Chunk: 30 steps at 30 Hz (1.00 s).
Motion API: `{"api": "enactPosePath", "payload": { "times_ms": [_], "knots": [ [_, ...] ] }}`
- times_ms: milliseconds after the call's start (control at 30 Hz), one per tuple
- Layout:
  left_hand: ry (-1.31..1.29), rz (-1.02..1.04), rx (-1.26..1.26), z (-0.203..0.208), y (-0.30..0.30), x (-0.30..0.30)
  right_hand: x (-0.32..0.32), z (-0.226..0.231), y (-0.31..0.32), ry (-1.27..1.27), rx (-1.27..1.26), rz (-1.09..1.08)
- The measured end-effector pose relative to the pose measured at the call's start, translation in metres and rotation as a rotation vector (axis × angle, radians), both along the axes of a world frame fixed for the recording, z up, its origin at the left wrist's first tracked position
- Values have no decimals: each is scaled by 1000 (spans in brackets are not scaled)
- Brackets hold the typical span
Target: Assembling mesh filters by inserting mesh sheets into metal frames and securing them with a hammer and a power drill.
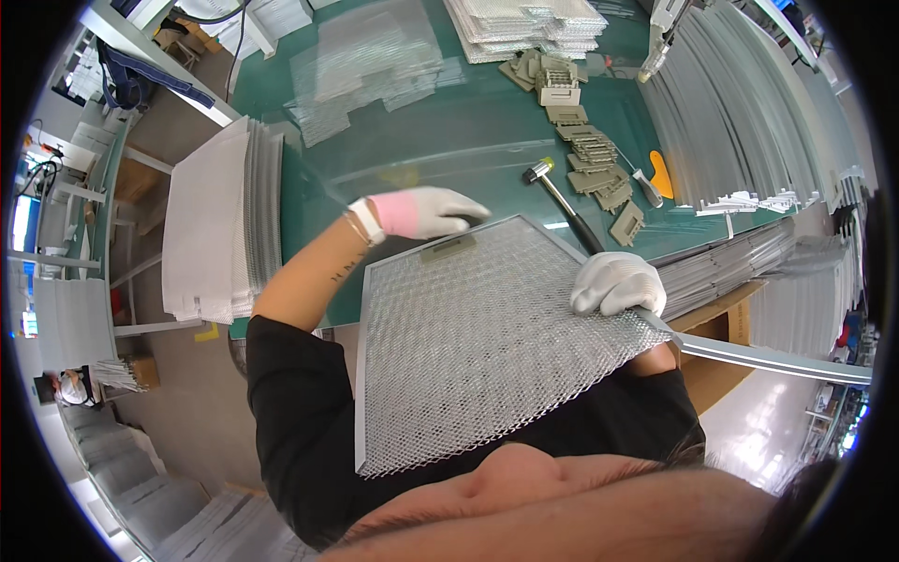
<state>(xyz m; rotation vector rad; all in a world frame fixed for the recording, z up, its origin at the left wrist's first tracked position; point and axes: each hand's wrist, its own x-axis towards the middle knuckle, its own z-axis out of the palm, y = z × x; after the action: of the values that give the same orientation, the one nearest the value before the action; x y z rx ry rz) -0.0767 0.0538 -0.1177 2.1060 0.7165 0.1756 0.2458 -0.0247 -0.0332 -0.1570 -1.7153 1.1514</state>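
A silver metal mesh filter panel [478, 337] with a thin metal frame along several sides is tilted in front of my body; its near edge shows bare mesh. My right hand [618, 284], in a white glove, is closed on the panel's right corner. From that corner a metal frame strip [768, 358] sticks out to the right. My left hand [438, 212], in a white glove with a pink cuff, hovers at the panel's far edge, fingers stretched out and holding nothing. Near it, a beige plastic plate [449, 247] sits against the frame.
On the green table [421, 173] lie a black-handled hammer [567, 206], a pile of beige plastic plates [590, 150], a screwdriver [646, 187] and an orange piece [661, 175]. Stacked mesh sheets [220, 225] stand at left; long metal strips [730, 103] lie at right.
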Motion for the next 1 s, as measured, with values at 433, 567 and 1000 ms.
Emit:
{"api": "enactPosePath", "payload": {
  "times_ms": [433,567,1000],
  "knots": [
    [41,80,84,30,-43,13,-14,14,5,73,-55,35],
    [-1055,-71,-96,82,-101,-42,-22,5,21,47,-17,-48],
    [-1077,1377,626,111,-132,-43,-78,-35,82,-347,-328,-197]
  ]
}}
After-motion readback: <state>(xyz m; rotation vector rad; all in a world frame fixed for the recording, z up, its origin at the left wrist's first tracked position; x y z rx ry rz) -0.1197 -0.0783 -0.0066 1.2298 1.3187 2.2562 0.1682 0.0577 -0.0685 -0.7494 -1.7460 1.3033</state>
